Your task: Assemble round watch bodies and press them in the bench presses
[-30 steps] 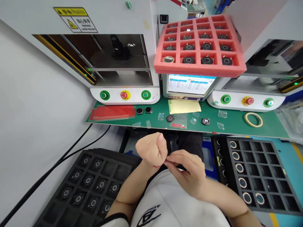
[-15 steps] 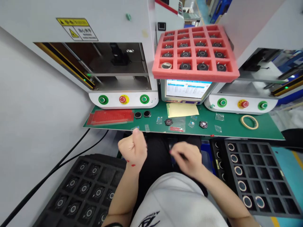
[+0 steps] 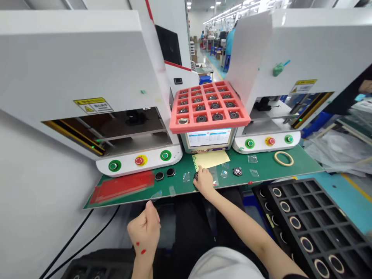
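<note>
My right hand [image 3: 204, 181] reaches onto the green table mat [image 3: 180, 164], its fingers closed on a round black watch body [image 3: 195, 176] that they partly cover. Below the mat's front edge, my left hand [image 3: 145, 226] is curled into a fist with the thumb up; whether anything is inside is hidden. Small red bits stick to its wrist. A yellow sheet [image 3: 213, 158] lies just beyond my right hand. Two round watch parts [image 3: 170, 172] are to the left, near red strips [image 3: 124, 186]. Another watch body [image 3: 237, 171] lies to the right.
White press machines stand left [image 3: 139, 160] and right [image 3: 270, 141]. Between them a pink foam tray [image 3: 209, 126] of watch bodies sits above a screen [image 3: 207, 138]. A tape roll [image 3: 283, 159] lies at right. Black trays [image 3: 316, 217] are at lower right, another at lower left.
My right hand has moved forward from over my lap to the watch body on the mat. My left hand stays fisted. The view has tilted up, showing more of the room.
</note>
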`<action>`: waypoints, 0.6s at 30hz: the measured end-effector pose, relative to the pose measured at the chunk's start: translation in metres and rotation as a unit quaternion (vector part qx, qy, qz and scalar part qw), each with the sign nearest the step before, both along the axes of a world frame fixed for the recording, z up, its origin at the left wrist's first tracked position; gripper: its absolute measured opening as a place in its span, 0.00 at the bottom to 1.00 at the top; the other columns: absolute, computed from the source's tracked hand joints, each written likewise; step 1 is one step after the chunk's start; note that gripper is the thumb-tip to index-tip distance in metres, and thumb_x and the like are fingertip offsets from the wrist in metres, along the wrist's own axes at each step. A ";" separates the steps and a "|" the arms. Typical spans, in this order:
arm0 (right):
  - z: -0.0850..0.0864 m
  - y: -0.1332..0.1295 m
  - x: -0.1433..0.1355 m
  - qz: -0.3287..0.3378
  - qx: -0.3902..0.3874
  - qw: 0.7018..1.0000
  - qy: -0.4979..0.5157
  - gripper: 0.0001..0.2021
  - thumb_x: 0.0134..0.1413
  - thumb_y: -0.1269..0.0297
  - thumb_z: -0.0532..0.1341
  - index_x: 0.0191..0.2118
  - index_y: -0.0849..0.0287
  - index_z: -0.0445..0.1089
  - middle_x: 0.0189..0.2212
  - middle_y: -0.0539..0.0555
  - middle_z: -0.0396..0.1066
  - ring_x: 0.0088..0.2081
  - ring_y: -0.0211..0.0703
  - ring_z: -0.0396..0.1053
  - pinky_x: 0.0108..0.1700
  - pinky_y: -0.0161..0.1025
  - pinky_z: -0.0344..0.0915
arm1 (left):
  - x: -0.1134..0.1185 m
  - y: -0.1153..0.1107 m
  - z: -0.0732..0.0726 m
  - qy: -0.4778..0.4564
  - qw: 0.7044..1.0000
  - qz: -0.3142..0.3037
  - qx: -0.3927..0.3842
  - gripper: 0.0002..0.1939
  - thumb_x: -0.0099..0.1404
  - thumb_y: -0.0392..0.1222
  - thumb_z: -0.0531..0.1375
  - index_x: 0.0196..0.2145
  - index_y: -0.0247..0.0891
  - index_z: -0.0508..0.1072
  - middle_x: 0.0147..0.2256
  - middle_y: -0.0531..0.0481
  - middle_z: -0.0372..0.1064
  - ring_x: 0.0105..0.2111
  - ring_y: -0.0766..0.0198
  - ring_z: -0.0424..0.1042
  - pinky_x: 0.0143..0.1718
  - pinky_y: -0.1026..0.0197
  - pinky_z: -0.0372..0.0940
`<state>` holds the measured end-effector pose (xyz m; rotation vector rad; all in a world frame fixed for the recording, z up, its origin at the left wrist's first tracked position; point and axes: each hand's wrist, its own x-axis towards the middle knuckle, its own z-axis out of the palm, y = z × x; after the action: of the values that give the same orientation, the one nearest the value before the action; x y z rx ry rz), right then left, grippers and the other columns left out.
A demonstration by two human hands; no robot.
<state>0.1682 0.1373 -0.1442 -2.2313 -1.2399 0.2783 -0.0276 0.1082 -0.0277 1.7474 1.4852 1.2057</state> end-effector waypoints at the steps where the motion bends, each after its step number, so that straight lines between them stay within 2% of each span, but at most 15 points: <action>1: 0.001 0.001 0.001 -0.002 0.005 1.000 0.007 0.25 0.43 0.77 0.63 0.51 0.68 0.63 0.40 0.68 0.73 0.46 0.59 0.69 0.47 0.51 0.66 | 0.001 0.000 0.000 0.006 1.000 -0.001 -0.007 0.29 0.68 0.48 0.51 0.10 0.38 0.58 0.08 0.56 0.53 0.11 0.71 0.55 0.17 0.65 0.52; 4: 0.013 -0.007 0.005 0.006 0.040 0.998 0.040 0.28 0.41 0.77 0.63 0.52 0.68 0.61 0.39 0.66 0.73 0.45 0.58 0.71 0.47 0.51 0.67 | 0.007 0.000 -0.001 0.034 0.999 -0.022 -0.021 0.28 0.67 0.49 0.52 0.10 0.38 0.59 0.09 0.56 0.54 0.12 0.71 0.56 0.19 0.66 0.53; 6: 0.031 -0.023 0.003 0.032 0.082 0.994 0.070 0.31 0.41 0.73 0.64 0.54 0.65 0.57 0.39 0.61 0.73 0.44 0.53 0.72 0.47 0.47 0.69 | 0.013 -0.002 -0.003 0.029 0.997 -0.059 -0.038 0.26 0.64 0.48 0.56 0.12 0.37 0.59 0.10 0.56 0.55 0.14 0.71 0.56 0.20 0.66 0.54; 8: 0.055 -0.046 -0.004 0.070 0.132 0.984 0.097 0.34 0.43 0.69 0.64 0.57 0.60 0.52 0.41 0.56 0.73 0.45 0.46 0.72 0.50 0.43 0.68 | 0.019 -0.004 -0.004 -0.043 0.989 -0.123 -0.069 0.18 0.62 0.46 0.60 0.18 0.37 0.65 0.15 0.55 0.62 0.18 0.69 0.62 0.22 0.67 0.59; 10: 0.081 -0.073 -0.012 0.114 0.210 0.962 0.134 0.35 0.44 0.68 0.63 0.58 0.56 0.48 0.43 0.54 0.72 0.47 0.43 0.72 0.54 0.42 0.67 | 0.025 -0.007 -0.005 -0.160 0.960 -0.208 -0.100 0.08 0.59 0.44 0.63 0.30 0.36 0.72 0.27 0.50 0.72 0.25 0.66 0.70 0.27 0.66 0.66; 12: 0.102 -0.096 -0.018 0.164 0.317 0.914 0.191 0.36 0.44 0.70 0.63 0.58 0.54 0.48 0.44 0.55 0.71 0.48 0.44 0.71 0.55 0.45 0.66 | 0.029 -0.010 -0.003 -0.248 0.915 -0.296 -0.116 0.19 0.57 0.43 0.66 0.46 0.39 0.73 0.41 0.44 0.74 0.35 0.62 0.74 0.35 0.62 0.71; 13: 0.110 -0.106 -0.021 0.186 0.357 0.891 0.212 0.36 0.44 0.71 0.64 0.58 0.54 0.48 0.45 0.55 0.71 0.48 0.44 0.71 0.55 0.46 0.67 | 0.031 -0.012 -0.002 -0.270 0.895 -0.334 -0.118 0.24 0.55 0.42 0.68 0.50 0.40 0.72 0.45 0.42 0.72 0.38 0.60 0.74 0.37 0.60 0.72; 15: 0.120 -0.119 -0.024 0.212 0.397 0.863 0.229 0.36 0.44 0.72 0.64 0.59 0.53 0.49 0.45 0.56 0.70 0.49 0.44 0.71 0.55 0.47 0.67 | 0.033 -0.014 0.002 -0.280 0.871 -0.389 -0.111 0.28 0.53 0.41 0.70 0.52 0.42 0.73 0.48 0.40 0.70 0.43 0.56 0.74 0.41 0.59 0.73; 18: 0.124 -0.129 -0.025 0.222 0.410 0.852 0.239 0.37 0.45 0.72 0.65 0.60 0.53 0.49 0.46 0.56 0.70 0.49 0.44 0.71 0.56 0.47 0.67 | 0.034 -0.016 0.009 -0.275 0.859 -0.422 -0.087 0.29 0.50 0.41 0.72 0.51 0.42 0.76 0.49 0.40 0.70 0.46 0.53 0.73 0.41 0.61 0.74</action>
<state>0.1428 0.0086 -0.0203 -1.0504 -1.2501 0.3610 0.0068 0.0919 -0.0189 1.4745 0.3768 0.9159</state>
